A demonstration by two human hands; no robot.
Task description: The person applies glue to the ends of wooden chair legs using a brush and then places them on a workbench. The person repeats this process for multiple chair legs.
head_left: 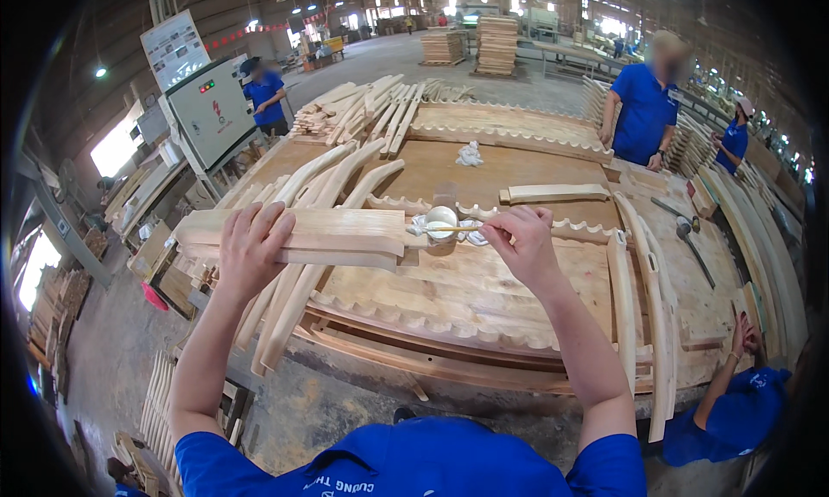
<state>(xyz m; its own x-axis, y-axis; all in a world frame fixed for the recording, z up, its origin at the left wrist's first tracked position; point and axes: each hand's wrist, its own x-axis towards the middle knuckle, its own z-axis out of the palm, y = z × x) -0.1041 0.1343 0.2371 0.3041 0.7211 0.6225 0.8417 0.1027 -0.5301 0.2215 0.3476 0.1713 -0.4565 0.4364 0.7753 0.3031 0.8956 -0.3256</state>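
Observation:
My left hand (252,245) is closed round a thick pale wooden piece (345,229), held level above the table; it looks like more than one length laid together. A stepped end of it points right, towards a round white cup (441,215). Between its fingertips my right hand (523,240) pinches a thin yellowish stick (458,229), which reaches left across the front of the cup to near the wood's end. Whether the stick's tip touches the wood cannot be made out. White crumpled cloth or paper (471,234) lies beside the cup.
Curved wooden parts (302,277) lean at the table's left, others (643,281) lie at its right. Scalloped wooden strips (509,143) cross the worktable (466,294). A dark mallet-like tool (686,229) lies at right. Co-workers in blue stand at far right (643,108) and near right (730,411).

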